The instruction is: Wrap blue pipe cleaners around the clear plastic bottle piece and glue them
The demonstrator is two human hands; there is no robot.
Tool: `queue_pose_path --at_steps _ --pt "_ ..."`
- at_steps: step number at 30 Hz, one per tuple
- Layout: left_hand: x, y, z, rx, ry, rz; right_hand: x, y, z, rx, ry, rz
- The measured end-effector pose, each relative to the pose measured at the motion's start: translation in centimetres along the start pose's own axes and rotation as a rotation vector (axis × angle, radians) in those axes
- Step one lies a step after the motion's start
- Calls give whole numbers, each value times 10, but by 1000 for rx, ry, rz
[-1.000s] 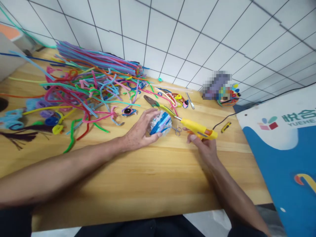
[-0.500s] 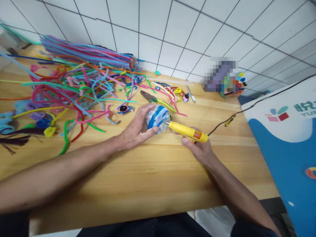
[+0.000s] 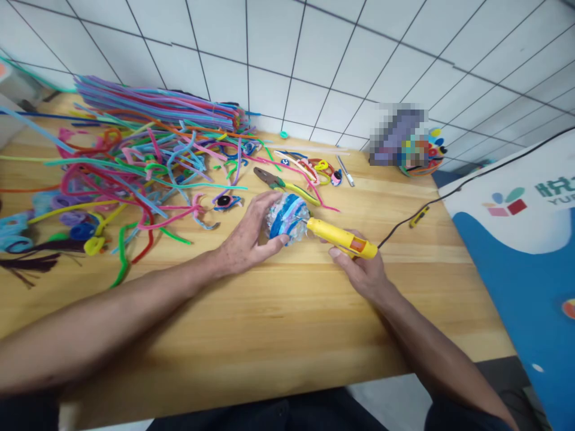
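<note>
My left hand [image 3: 251,236] is closed around a roundish ball [image 3: 287,216] with blue, light blue and lilac stripes and a clear, shiny outer part. In my right hand [image 3: 363,269] is a yellow glue gun [image 3: 341,236], its nozzle pointing left at the ball's right side. Whether the nozzle tip touches the ball I cannot tell. Just behind the ball lie pliers [image 3: 287,187] with yellow-green handles. A small piece with a black round top [image 3: 223,202] rests on the table left of the ball.
Loose pipe cleaners [image 3: 148,161] are tangled across the left of the wooden table [image 3: 251,335], with a thick bundle [image 3: 157,106] by the tiled wall. A black cord [image 3: 404,220] runs right from the glue gun past a yellow cutter [image 3: 419,217]. A pen [image 3: 345,170] lies near the wall.
The view has shifted slightly. Both hands keep their hold on the ball and the glue gun, with the ball turned a little at most.
</note>
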State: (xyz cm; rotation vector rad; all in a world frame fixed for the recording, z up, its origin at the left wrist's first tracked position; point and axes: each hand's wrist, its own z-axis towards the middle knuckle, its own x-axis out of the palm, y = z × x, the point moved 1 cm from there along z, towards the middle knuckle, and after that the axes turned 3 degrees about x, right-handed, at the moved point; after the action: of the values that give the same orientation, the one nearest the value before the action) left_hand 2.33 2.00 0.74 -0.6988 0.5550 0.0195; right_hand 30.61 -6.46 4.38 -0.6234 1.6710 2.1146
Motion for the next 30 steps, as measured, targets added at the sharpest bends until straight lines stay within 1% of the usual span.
queue_pose_path --at_steps 5,10,17,24,30 --pt "-2 -1 0 0 25 23 2 2 0 -23 14 -15" --pt "-2 0 0 -13 26 13 4 8 -1 -90 46 -37" --pt "-2 0 0 -15 33 -9 1 7 0 -43 1 -70" --pt "-2 0 0 -9 41 -1 3 8 0 -81 34 -25" --pt "-1 2 0 -3 38 -2 4 8 0 -86 44 -40"
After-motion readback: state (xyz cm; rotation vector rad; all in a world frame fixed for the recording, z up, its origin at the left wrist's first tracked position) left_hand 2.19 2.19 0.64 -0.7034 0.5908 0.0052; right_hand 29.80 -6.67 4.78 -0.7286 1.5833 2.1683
